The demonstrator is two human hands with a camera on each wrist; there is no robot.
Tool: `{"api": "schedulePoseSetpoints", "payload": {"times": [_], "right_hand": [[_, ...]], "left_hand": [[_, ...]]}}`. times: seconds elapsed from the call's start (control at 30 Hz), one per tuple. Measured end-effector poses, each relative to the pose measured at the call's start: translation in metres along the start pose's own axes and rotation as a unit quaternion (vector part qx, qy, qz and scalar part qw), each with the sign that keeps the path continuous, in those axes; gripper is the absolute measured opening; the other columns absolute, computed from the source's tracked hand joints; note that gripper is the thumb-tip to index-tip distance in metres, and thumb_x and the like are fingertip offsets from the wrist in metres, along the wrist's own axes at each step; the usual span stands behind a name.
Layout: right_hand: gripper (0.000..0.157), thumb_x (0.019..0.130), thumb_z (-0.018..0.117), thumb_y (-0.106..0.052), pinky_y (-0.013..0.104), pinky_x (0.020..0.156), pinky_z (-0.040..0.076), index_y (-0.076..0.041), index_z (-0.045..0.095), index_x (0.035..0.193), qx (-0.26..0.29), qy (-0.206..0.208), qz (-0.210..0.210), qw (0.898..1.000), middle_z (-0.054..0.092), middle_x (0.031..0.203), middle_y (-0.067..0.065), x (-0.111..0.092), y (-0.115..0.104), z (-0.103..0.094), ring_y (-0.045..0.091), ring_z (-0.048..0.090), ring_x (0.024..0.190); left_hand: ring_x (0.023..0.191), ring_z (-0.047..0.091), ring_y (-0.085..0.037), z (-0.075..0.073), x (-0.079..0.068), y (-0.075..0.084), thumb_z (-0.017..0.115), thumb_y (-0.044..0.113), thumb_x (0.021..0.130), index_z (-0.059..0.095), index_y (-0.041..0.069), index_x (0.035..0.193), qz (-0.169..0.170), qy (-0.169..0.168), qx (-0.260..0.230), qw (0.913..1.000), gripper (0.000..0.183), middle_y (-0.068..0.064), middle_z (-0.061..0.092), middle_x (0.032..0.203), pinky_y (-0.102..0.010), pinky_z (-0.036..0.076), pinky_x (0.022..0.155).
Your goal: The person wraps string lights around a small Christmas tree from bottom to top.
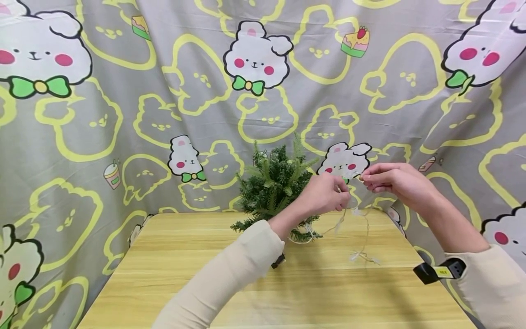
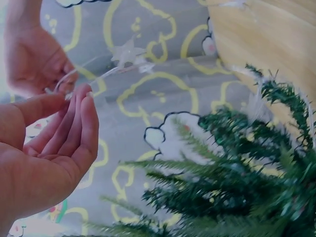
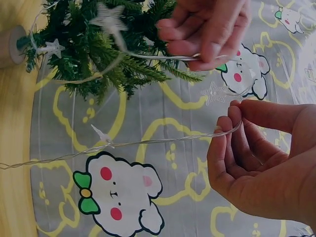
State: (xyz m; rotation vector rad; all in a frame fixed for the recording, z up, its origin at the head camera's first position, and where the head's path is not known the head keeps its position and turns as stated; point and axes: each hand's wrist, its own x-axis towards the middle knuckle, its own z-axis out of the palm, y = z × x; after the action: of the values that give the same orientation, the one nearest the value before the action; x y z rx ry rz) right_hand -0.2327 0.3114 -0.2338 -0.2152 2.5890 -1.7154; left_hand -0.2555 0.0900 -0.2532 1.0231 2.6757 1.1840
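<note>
A small artificial Christmas tree (image 1: pixel 267 187) stands on the table, partly behind my left forearm. Beside its right side, my left hand (image 1: pixel 325 193) pinches the clear wire of a star string light (image 3: pixel 163 141) between thumb and fingers. Just to the right, my right hand (image 1: pixel 397 183) pinches the same wire at fingertip height. A clear plastic star (image 3: pixel 213 93) hangs on the short stretch between both hands. From the right hand a length of wire dangles towards the tabletop. Another stretch, with a star (image 3: pixel 51 48), lies along the lower branches of the tree.
The wood-grain table (image 1: pixel 172 274) extends under both arms. A grey curtain (image 1: pixel 197 114) with cartoon rabbits hangs behind and at both sides, close to the table's edges. A black strap device (image 1: pixel 439 270) sits on the right wrist.
</note>
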Motion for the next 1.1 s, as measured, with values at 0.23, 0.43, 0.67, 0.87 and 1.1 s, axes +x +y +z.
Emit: {"api": "schedulePoseSetpoints", "payload": {"times": [0.23,0.43,0.67,0.87,1.1], "right_hand": [[0.011,0.101,0.062,-0.02,0.022,0.079,0.058,-0.014,0.069,0.108,0.007,-0.002,0.003,1.0,0.068,0.091,-0.009,-0.001,-0.002,0.001,0.008,0.066,0.084],[0.011,0.101,0.062,-0.02,0.023,0.078,0.058,-0.014,0.069,0.107,0.015,-0.013,0.004,1.0,0.068,0.091,-0.007,0.0,-0.004,0.001,0.009,0.066,0.083],[0.013,0.102,0.061,-0.02,0.024,0.079,0.058,-0.013,0.069,0.108,0.005,-0.025,-0.001,1.0,0.069,0.092,-0.008,0.002,-0.003,0.001,0.009,0.066,0.084],[0.014,0.102,0.061,-0.019,0.024,0.079,0.058,-0.01,0.069,0.11,0.015,-0.034,0.001,0.999,0.068,0.093,-0.007,0.004,-0.003,0.001,0.009,0.066,0.084],[0.012,0.103,0.06,-0.018,0.025,0.078,0.058,-0.012,0.069,0.109,0.017,-0.034,0.0,0.999,0.069,0.092,-0.007,0.006,-0.003,-0.001,0.01,0.067,0.084]], "left_hand": [[0.061,0.073,-0.017,-0.019,0.001,0.013,0.064,0.011,0.098,0.07,0.011,0.083,-0.016,0.011,-0.075,0.997,0.016,-0.006,0.074,0.073,-0.024,0.059,0.057],[0.073,0.076,-0.024,-0.039,0.004,0.025,0.062,0.01,0.099,0.07,0.006,0.09,-0.035,0.009,-0.129,0.9909,0.012,-0.011,0.077,0.083,-0.024,0.06,0.062],[0.076,0.076,-0.025,-0.061,0.011,0.03,0.062,0.01,0.099,0.068,-0.001,0.095,-0.038,-0.01,-0.189,0.9812,0.013,-0.013,0.075,0.083,-0.03,0.062,0.069],[0.087,0.076,-0.027,-0.073,0.017,0.032,0.063,0.01,0.099,0.07,0.001,0.097,-0.056,-0.029,-0.192,0.9794,0.012,-0.015,0.077,0.092,-0.029,0.062,0.073],[0.084,0.076,-0.022,-0.084,0.025,0.028,0.062,0.009,0.1,0.068,0.0,0.103,-0.062,-0.036,-0.198,0.9777,0.012,-0.015,0.076,0.096,-0.03,0.062,0.078]]}}
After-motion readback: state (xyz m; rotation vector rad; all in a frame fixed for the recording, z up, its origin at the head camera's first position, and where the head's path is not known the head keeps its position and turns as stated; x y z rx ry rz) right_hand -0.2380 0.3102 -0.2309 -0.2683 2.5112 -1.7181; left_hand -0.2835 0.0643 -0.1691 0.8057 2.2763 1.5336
